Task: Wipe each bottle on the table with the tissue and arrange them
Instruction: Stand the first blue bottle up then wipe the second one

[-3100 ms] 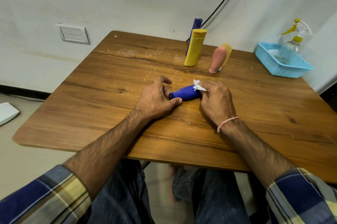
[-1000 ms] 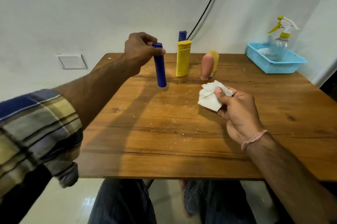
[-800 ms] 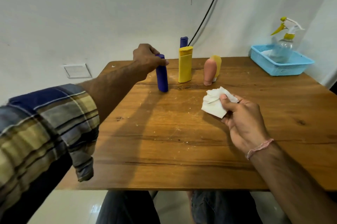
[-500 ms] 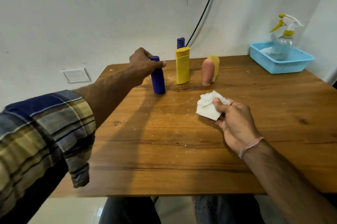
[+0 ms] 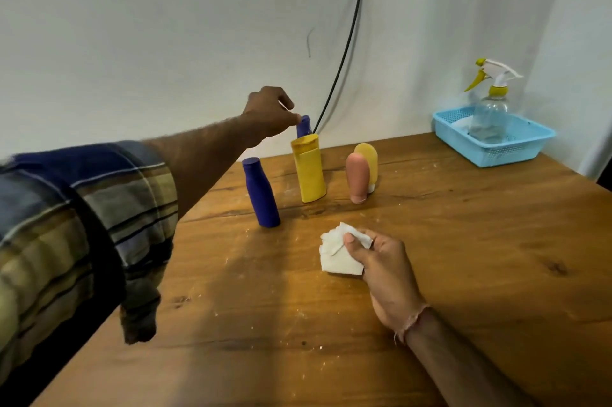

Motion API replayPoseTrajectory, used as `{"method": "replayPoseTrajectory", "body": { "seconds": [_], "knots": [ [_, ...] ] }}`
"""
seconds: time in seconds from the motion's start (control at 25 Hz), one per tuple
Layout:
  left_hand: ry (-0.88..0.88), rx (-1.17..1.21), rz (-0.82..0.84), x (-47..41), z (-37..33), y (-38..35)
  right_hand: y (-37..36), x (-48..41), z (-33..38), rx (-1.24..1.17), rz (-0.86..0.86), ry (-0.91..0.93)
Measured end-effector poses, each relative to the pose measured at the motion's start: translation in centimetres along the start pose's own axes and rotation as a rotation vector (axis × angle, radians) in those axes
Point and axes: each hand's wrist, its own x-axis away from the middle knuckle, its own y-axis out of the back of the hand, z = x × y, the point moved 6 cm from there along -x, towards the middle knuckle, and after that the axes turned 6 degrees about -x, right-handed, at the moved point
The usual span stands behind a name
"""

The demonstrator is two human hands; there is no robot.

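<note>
A blue bottle [image 5: 261, 194] stands upright on the wooden table [image 5: 463, 241], left of a yellow bottle [image 5: 309, 169]. Behind the yellow one a second blue bottle [image 5: 303, 127] shows only its top, and my left hand [image 5: 270, 115] has its fingertips closed around that top. Right of them stand a pink tube [image 5: 357, 179] and a yellow tube [image 5: 368, 158] behind it. My right hand [image 5: 384, 269] rests near the table's middle, shut on a crumpled white tissue [image 5: 337, 254].
A light blue basket [image 5: 496, 148] at the back right corner holds a clear spray bottle [image 5: 490, 108] with a yellow and white trigger. A black cable [image 5: 347, 38] runs down the wall behind the bottles.
My left hand let go of the front blue bottle, which now stands alone, and reached back to the top of the rear blue bottle. My right hand kept the tissue.
</note>
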Motion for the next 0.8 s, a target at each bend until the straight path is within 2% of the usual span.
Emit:
{"method": "replayPoseTrajectory", "body": {
  "seconds": [0.16,0.4,0.52,0.68,0.8],
  "knots": [
    [-0.045,-0.148,0.136,-3.6,-1.6,-2.8,0.2,-0.1,0.0,0.079,-0.006,0.063],
    [-0.03,-0.241,0.092,-5.1,-1.2,-4.1,0.0,-0.1,0.1,0.159,-0.022,0.079],
    [-0.042,-0.127,-0.016,-4.5,-1.8,-1.0,0.1,-0.2,-0.1,0.159,-0.028,0.068],
    [-0.122,0.143,-0.243,-0.7,-3.4,7.7,0.2,-0.1,-0.1,0.085,-0.016,0.044],
    [-0.202,0.351,-0.201,4.5,-3.2,11.5,0.7,0.2,0.2,-0.071,-0.036,0.023]
  ]
}}
